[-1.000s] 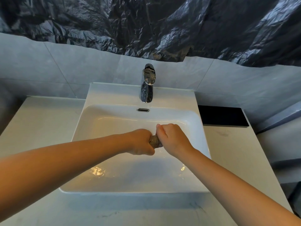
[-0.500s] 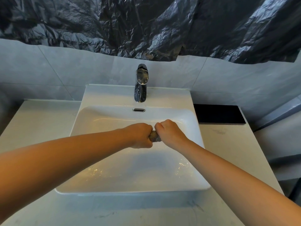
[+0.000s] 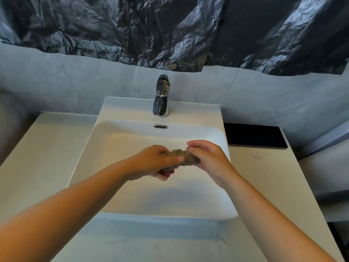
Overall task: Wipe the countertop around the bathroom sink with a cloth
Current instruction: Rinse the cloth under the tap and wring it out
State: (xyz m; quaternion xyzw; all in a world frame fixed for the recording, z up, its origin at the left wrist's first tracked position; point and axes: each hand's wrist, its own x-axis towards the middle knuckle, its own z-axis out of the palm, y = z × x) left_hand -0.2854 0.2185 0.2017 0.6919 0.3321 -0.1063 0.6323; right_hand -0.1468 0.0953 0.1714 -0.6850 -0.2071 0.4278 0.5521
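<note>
Faucet (image 3: pixel 161 97) behind cloth (image 3: pixel 184 157), hands apart.

glossy ceramic sink (image 3: pixel 105 167), chrome tap (image 3: pixel 161 99), rough cloth (image 3: pixel 181 156), crinkly plastic sheet (image 3: pixel 170 25).

Chrome faucet (image 3: pixel 161 97), black plastic sheeting (image 3: pixel 170 29)

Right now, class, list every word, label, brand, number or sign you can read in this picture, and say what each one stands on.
None: no readable text shows anywhere in the head view.
The chrome faucet shows only reflections, no brand mark.
The black tray is plain.
The black plastic sheeting shows only creases.
The white sink, the countertop and the twisted cloth carry no lettering.
</note>
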